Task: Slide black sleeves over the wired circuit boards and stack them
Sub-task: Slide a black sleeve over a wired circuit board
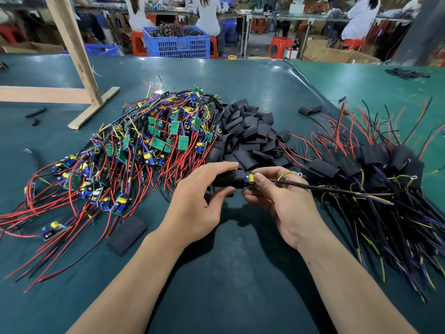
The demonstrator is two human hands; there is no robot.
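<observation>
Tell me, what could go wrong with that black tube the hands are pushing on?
The sleeve in the left hand covers only part of the board pinched by the right hand; its yellow part might catch on the sleeve's edge. The trailing wires could tangle with the finished pile beside them.

Two hands (199, 201) – one sleeve (228, 179) between them. Three heaps: bare boards (149, 141) centre-left, loose sleeves (248, 136) centre, sleeved boards (375, 165) right.
</observation>
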